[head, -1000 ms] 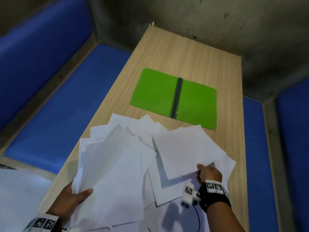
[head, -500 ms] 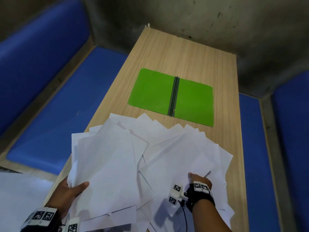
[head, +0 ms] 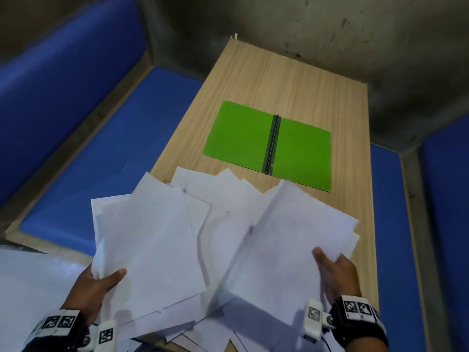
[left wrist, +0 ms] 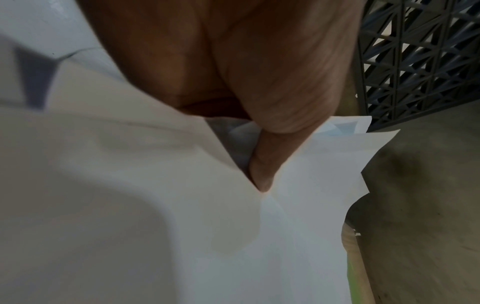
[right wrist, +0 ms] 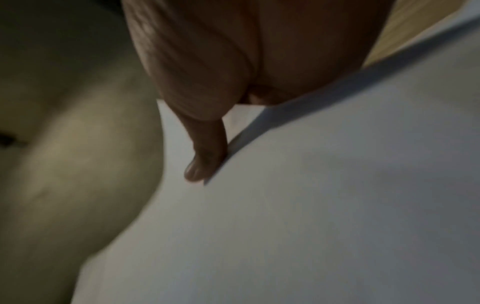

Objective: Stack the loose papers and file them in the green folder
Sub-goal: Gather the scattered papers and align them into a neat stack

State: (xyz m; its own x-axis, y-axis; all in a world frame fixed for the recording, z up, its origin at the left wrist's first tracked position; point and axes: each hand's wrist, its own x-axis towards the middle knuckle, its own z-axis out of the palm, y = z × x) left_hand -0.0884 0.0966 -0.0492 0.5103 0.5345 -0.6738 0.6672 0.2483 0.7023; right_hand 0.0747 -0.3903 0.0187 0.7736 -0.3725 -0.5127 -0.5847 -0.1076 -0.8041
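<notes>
The green folder (head: 269, 146) lies open and flat on the wooden table (head: 279, 82), its dark spine down the middle. Nearer me, several loose white papers (head: 223, 207) spread across the table. My left hand (head: 101, 278) grips a bundle of sheets (head: 149, 240) at its lower left edge, thumb on top; the left wrist view shows the thumb (left wrist: 262, 164) pressed into the paper. My right hand (head: 332, 268) pinches another raised bundle (head: 286, 240) at its right edge, thumb on top and fingers hidden beneath; its thumb (right wrist: 205, 158) also shows in the right wrist view.
Blue padded benches (head: 106, 133) run along both sides of the narrow table, with a concrete wall (head: 304, 26) behind its far end. A dark plastic lattice (left wrist: 420, 57) shows in the left wrist view. Bare wood lies around and beyond the folder.
My right hand has moved right and lifted a bundle of sheets off the pile, tilting it up. The left hand keeps its hold on its bundle.
</notes>
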